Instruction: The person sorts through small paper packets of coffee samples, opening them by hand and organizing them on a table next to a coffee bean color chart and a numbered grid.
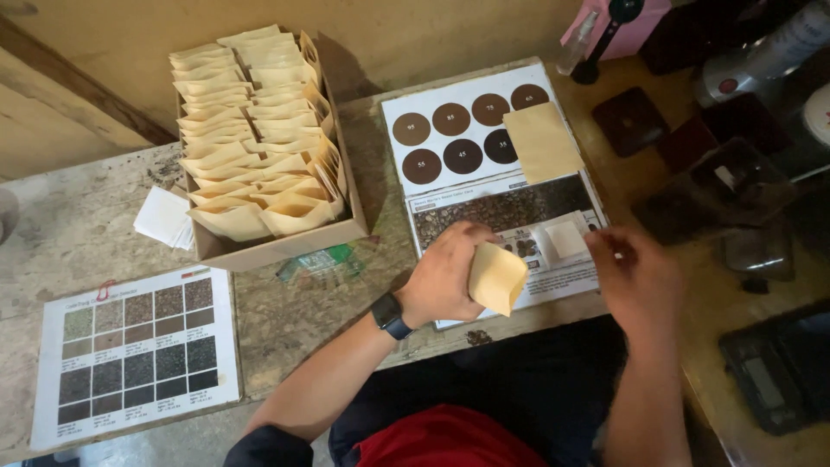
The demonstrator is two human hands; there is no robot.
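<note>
Item: tan paper pouch (496,277), gripped in our left hand (445,275); right hand (635,277) at three o'clock, blurred, grip unclear; we should keep it upright.

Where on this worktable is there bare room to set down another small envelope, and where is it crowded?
Bare wood lies between the cardboard box and the colour chart, and between the grind chart and the left hand. The dark gear at right is crowded.
</note>
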